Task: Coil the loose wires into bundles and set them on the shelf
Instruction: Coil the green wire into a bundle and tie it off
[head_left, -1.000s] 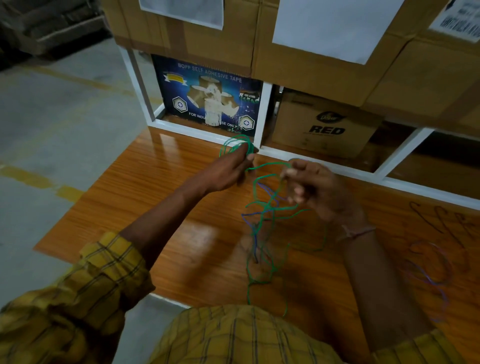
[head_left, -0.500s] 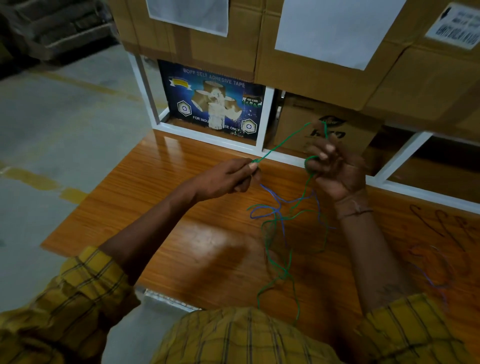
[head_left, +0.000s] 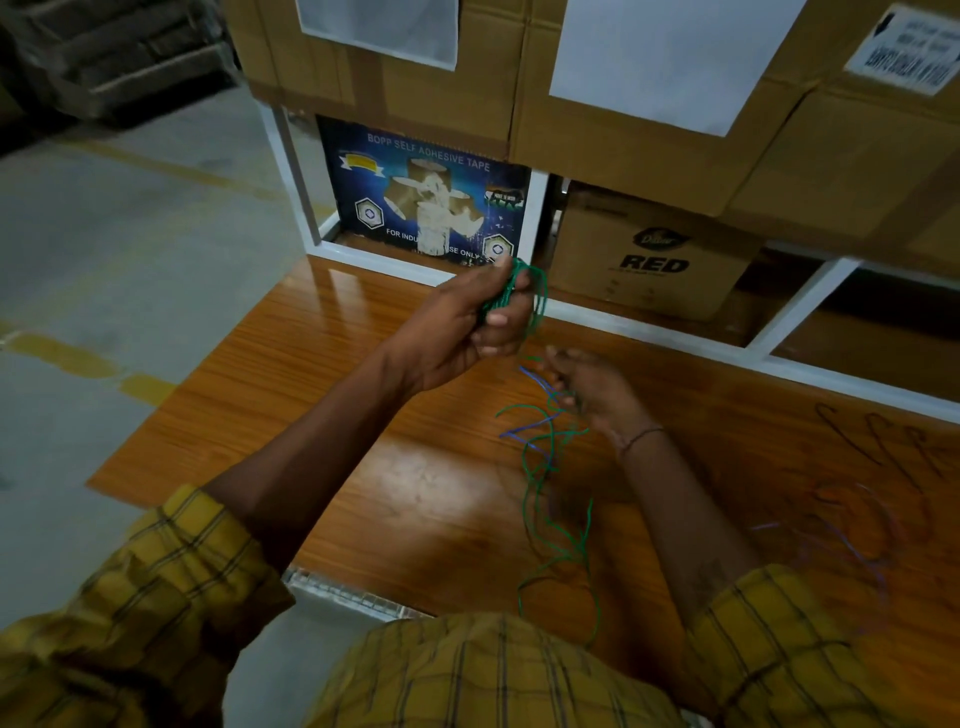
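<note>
The left hand (head_left: 457, 325) is gripping a small coil of thin green wire (head_left: 511, 291), fingers curled round it, above the glossy orange wooden board (head_left: 363, 395). The right hand (head_left: 592, 387) is pinching the trailing green and blue strands (head_left: 540, 441) lower down. Half a second ago the right hand was raised high; now the left is higher.

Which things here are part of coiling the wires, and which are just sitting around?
In use:
- left hand gripping the green wire coil
- right hand pinching the loose green and blue wires
- wooden surface they trail over

Just lying about:
- tape box
- RED carton
- upper cartons
- faint wires at far right
</note>
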